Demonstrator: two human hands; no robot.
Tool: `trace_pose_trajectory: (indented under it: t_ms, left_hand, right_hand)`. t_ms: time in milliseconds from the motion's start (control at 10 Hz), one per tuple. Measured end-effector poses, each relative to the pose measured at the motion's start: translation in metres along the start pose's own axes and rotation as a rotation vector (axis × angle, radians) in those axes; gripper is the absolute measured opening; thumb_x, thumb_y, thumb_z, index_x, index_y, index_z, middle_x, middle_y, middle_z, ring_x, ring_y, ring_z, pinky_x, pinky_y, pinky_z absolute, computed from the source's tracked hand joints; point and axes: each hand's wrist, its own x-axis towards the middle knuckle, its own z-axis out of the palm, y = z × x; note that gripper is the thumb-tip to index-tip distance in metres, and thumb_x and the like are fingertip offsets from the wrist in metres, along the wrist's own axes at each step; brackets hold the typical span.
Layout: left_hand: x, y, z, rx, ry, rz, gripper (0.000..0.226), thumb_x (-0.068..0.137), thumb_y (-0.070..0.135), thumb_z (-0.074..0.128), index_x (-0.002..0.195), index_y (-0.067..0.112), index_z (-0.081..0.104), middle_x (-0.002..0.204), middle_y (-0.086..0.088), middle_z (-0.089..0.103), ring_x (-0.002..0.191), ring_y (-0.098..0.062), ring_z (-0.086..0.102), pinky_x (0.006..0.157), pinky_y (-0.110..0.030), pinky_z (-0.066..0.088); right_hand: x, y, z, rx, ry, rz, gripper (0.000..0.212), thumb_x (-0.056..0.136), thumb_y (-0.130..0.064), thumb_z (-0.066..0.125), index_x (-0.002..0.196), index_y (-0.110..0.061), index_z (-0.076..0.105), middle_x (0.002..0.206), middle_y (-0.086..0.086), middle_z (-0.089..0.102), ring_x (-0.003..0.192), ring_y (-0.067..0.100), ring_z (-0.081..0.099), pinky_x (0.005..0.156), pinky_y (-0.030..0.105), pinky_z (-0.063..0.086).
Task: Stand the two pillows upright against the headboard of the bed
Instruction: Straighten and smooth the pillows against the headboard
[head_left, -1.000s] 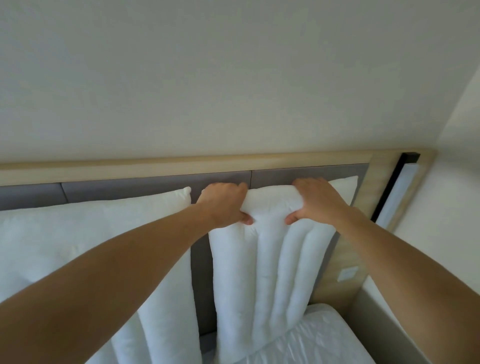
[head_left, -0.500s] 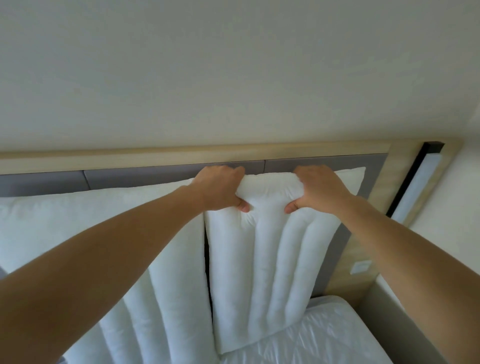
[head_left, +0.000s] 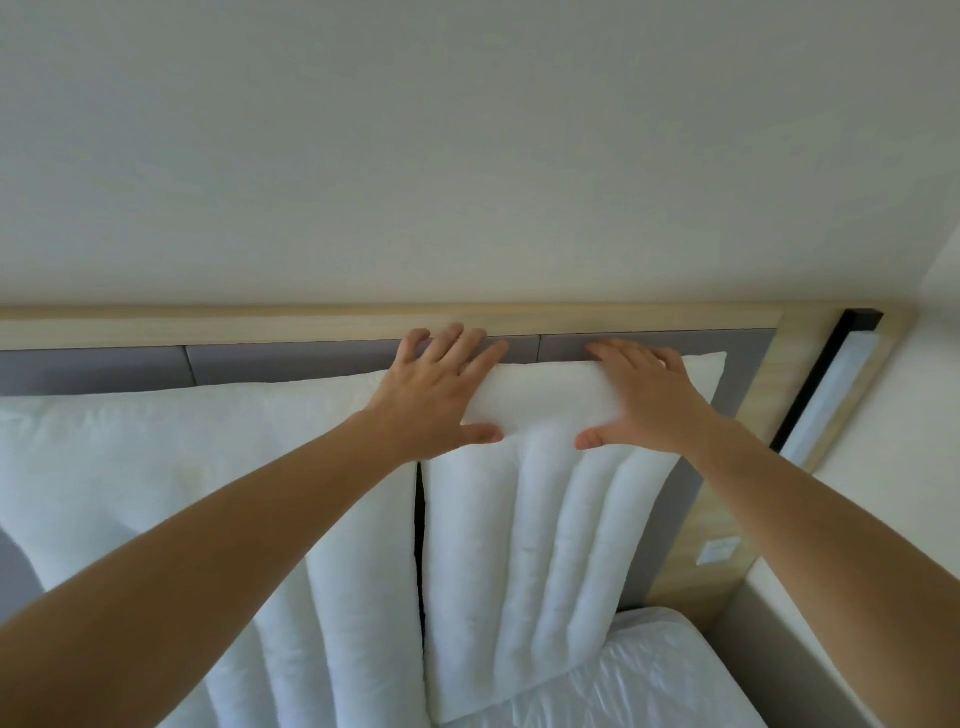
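Observation:
Two white quilted pillows stand upright side by side against the grey padded headboard (head_left: 291, 356) with its light wooden frame. The left pillow (head_left: 197, 467) leans at the left, partly hidden by my left forearm. The right pillow (head_left: 550, 545) stands beside it with a narrow dark gap between them. My left hand (head_left: 441, 389) lies with fingers spread on the right pillow's top left corner, fingertips reaching the headboard. My right hand (head_left: 644, 395) lies flat and spread on its top right part. Neither hand grips the fabric.
A white quilted mattress (head_left: 623, 680) shows at the bottom right. A wooden side panel with a white wall switch (head_left: 718, 551) and a black-framed light strip (head_left: 826, 410) stands to the right. A beige ledge (head_left: 810, 665) borders the bed.
Both hands have let go of the right pillow's top edge and spread flat on it. The right pillow now stands closer to the left one.

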Motion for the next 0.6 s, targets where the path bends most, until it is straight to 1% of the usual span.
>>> trace_pose_trajectory:
  t_ms: [100,200,300,400,500,600]
  left_hand:
    - [-0.018,0.005,-0.002,-0.042,0.051,-0.058,0.1,0.087,0.084,0.038,0.164,0.026,0.013,0.171,-0.005,0.013,0.158,-0.027,0.006,0.121,-0.056,0.012]
    - [-0.04,0.01,-0.002,-0.086,0.118,-0.15,0.097,0.089,0.081,0.036,0.165,0.028,0.008,0.173,-0.002,0.002,0.158,-0.023,-0.003,0.123,-0.055,0.009]
    - [-0.063,0.011,-0.001,-0.113,0.152,-0.216,0.095,0.091,0.079,0.035,0.165,0.028,0.006,0.173,-0.002,-0.003,0.158,-0.023,-0.004,0.123,-0.057,0.008]
    - [-0.083,0.002,-0.003,-0.113,0.163,-0.267,0.095,0.091,0.08,0.035,0.165,0.028,0.006,0.173,-0.002,-0.004,0.158,-0.023,-0.004,0.123,-0.058,0.009]
    - [-0.104,-0.017,-0.013,-0.125,0.191,-0.272,0.096,0.09,0.081,0.036,0.165,0.028,0.008,0.173,-0.003,-0.002,0.158,-0.024,-0.002,0.123,-0.058,0.009]
    - [-0.13,-0.04,-0.028,-0.151,0.25,-0.27,0.096,0.09,0.081,0.036,0.165,0.028,0.009,0.173,-0.003,-0.001,0.158,-0.024,0.0,0.123,-0.057,0.004]
  right_hand:
    - [-0.01,-0.006,-0.001,0.08,0.091,0.048,0.132,0.054,-0.107,0.045,0.159,-0.031,0.017,0.167,-0.007,0.021,0.153,0.009,0.013,0.119,0.038,0.006]
    - [-0.024,-0.023,-0.001,0.133,0.18,0.09,0.127,0.061,-0.103,0.05,0.161,-0.034,0.012,0.171,-0.008,0.009,0.155,0.008,0.004,0.119,0.038,0.004]
    - [-0.038,-0.048,0.0,0.091,0.233,0.106,0.126,0.066,-0.101,0.048,0.162,-0.03,0.01,0.172,-0.007,0.001,0.156,0.008,-0.002,0.12,0.045,0.01]
    - [-0.054,-0.08,0.0,0.006,0.269,0.138,0.121,0.07,-0.1,0.044,0.163,-0.028,0.013,0.172,-0.004,0.002,0.157,0.012,-0.001,0.119,0.053,0.017]
    - [-0.064,-0.118,-0.001,-0.035,0.318,0.177,0.12,0.071,-0.1,0.04,0.163,-0.028,0.015,0.172,-0.002,0.001,0.157,0.016,0.001,0.117,0.054,0.017]
    - [-0.077,-0.164,-0.004,-0.06,0.334,0.202,0.119,0.072,-0.099,0.041,0.164,-0.03,0.01,0.172,-0.002,-0.002,0.158,0.019,-0.002,0.117,0.055,0.014]
